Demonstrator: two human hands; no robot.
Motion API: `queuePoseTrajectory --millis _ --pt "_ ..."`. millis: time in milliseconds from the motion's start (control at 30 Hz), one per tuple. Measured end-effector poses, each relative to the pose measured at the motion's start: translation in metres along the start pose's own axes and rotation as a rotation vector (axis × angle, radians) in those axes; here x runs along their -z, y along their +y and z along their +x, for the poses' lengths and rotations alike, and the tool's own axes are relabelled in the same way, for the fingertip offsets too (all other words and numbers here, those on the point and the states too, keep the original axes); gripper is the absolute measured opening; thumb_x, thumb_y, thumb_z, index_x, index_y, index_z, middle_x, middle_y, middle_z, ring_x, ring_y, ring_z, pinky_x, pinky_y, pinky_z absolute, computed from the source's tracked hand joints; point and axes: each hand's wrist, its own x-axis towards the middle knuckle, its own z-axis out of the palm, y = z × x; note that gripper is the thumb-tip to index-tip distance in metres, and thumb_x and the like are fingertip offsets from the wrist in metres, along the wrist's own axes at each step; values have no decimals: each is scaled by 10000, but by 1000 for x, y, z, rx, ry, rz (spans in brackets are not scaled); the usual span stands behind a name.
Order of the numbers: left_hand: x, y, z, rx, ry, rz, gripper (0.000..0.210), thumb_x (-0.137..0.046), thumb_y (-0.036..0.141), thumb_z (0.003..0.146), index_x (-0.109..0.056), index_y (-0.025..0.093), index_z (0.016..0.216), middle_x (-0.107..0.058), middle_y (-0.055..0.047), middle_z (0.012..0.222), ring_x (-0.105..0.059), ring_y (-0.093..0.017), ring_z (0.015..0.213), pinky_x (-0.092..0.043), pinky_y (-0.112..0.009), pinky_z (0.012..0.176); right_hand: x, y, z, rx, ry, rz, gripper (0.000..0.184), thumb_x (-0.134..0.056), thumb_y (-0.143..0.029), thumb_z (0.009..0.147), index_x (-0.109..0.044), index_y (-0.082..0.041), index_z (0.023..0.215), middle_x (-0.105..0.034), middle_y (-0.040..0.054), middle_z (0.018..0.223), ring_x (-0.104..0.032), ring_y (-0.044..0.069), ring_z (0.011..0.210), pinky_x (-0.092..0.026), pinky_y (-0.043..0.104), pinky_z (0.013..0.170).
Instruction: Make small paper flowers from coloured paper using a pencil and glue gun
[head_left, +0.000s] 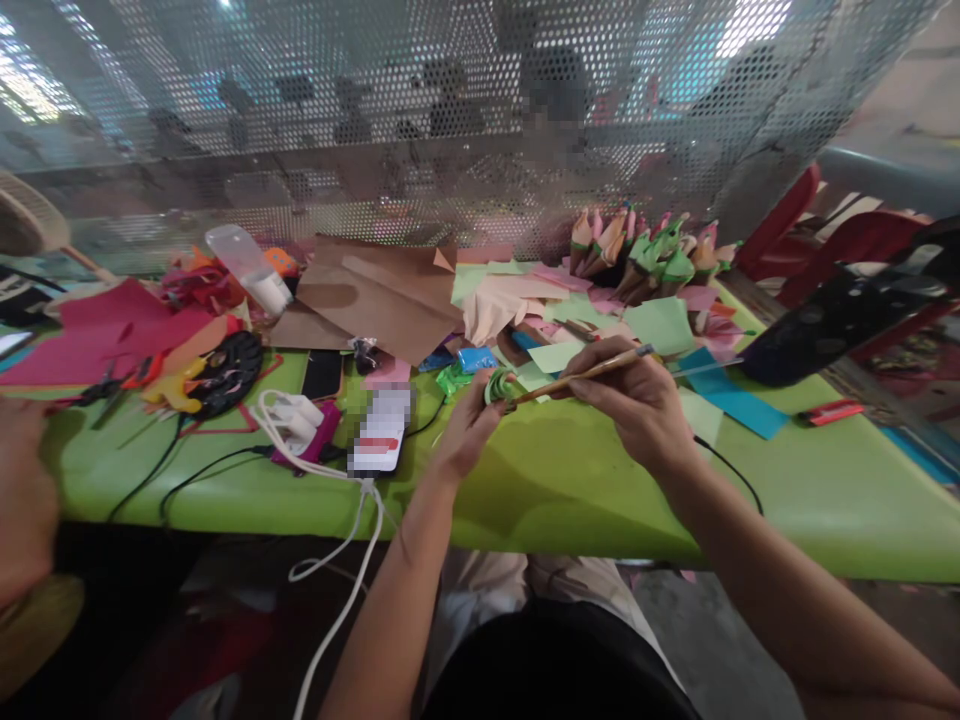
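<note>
My left hand [471, 425] pinches a small rolled coil of green paper [498, 386] with a hint of pink beside it. Between the fingers of my right hand [637, 400] is a thin wooden stick [592, 371], brown with a grey upper end. Its lower end meets the coil at my left fingertips; whether that end carries bristles is too small to tell. Just beyond my left hand lie a bright green wrapper [454, 380] and a blue packet [477, 359]. Pale green paper pieces [559, 357] lie behind the stick.
On the green table [570, 490] a phone [381, 430] lies beside white cables and a plug [300, 418]. Brown paper [367, 290] and paper-wrapped cones [652, 250] are at the back. A dark bottle [817, 325] stands right; another person's arm [26, 500] is left.
</note>
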Motion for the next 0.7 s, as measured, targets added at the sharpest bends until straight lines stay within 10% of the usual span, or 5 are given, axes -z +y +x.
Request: queuePoseTrajectory --millis 700 --pt "0 0 0 -31 -33 -17 256 -535 397 953 -598 240 1145 -580 -20 998 -492 -166 832 -450 -306 816 1 -1 9 9 -74 68 156 -771 -303 833 -636 -231 863 -646 -4 809 -678 174 731 -575 326 704"
